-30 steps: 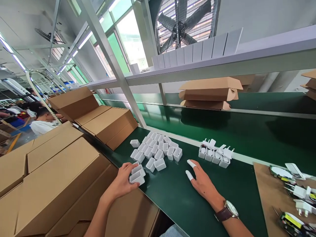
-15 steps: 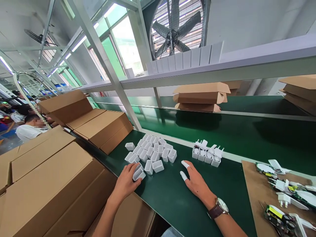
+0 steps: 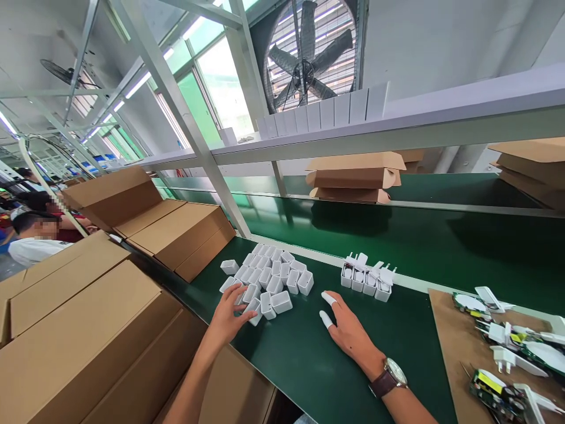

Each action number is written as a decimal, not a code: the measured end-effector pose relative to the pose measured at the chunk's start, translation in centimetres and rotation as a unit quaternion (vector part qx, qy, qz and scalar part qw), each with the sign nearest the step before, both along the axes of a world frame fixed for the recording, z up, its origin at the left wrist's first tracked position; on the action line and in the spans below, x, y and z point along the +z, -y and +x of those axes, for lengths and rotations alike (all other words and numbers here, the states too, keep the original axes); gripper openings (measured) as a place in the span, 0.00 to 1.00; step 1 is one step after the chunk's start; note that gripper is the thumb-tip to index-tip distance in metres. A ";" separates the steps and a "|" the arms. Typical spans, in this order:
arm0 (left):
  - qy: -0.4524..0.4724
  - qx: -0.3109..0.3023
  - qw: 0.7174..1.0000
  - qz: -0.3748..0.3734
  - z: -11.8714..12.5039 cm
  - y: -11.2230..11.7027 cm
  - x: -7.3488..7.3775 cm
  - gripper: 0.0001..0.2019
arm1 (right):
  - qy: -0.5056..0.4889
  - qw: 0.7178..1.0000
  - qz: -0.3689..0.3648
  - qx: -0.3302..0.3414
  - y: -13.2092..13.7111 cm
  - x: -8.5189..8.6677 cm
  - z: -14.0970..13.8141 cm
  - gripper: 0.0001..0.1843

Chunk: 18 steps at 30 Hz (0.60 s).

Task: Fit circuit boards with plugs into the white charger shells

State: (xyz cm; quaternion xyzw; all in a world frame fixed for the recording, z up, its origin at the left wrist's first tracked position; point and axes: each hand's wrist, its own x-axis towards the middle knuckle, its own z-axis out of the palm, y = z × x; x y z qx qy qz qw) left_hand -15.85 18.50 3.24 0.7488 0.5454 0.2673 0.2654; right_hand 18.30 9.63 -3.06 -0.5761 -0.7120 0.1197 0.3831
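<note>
My left hand (image 3: 229, 315) lies on the green bench with its fingers spread, touching the near edge of a cluster of empty white plastic shells (image 3: 269, 277). It holds nothing. My right hand (image 3: 348, 333) rests flat on the green surface (image 3: 309, 359) to the right of the cluster, fingers stretched out, with white finger cots on two fingertips and a wristwatch (image 3: 388, 377) on the wrist. A short row of white plug housings with prongs (image 3: 366, 277) stands just beyond my right hand.
Brown cardboard boxes (image 3: 88, 318) are stacked at the left, more (image 3: 176, 227) behind them. A brown board (image 3: 463, 347) at the right carries circuit boards and plug parts (image 3: 498, 394). A shelf above holds white boxes (image 3: 326, 109). Folded cartons (image 3: 353, 176) lie across the conveyor. People sit at far left.
My left hand set down the white shells it was holding at the cluster's near edge and spread its fingers. My right hand stayed flat. The camera panned slightly right.
</note>
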 end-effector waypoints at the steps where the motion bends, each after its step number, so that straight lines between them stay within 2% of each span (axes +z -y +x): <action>1: -0.023 -0.017 1.000 -0.007 -0.3 -0.3 0.5 0.29 | 0.001 1.000 0.001 0.000 0.0 0.0 0.0 0.22; 5: -0.161 -0.077 0.984 0.020 -0.7 -1.0 1.6 0.39 | 0.007 1.000 -0.004 -0.001 0.1 0.0 -0.1 0.22; 8: -0.203 -0.103 0.971 0.075 -0.5 -1.7 2.2 0.37 | 0.006 1.000 -0.019 -0.007 0.2 0.0 -0.1 0.22; 10: -0.201 -0.118 0.967 0.099 -0.7 -2.9 3.0 0.33 | 0.005 1.000 -0.024 -0.009 0.2 0.1 -0.2 0.22; 12: -0.178 -0.089 0.974 0.110 -1.2 -4.9 4.3 0.27 | 0.004 1.000 -0.021 -0.009 0.2 0.1 -0.2 0.22; 15: -0.146 0.041 0.981 0.120 -2.2 -8.5 5.9 0.24 | 0.004 1.000 -0.012 -0.009 0.1 -0.1 -0.2 0.22; 18: -0.148 0.097 0.979 0.103 -2.6 -11.0 6.2 0.25 | 0.009 1.000 -0.010 -0.013 0.0 -0.4 -0.4 0.22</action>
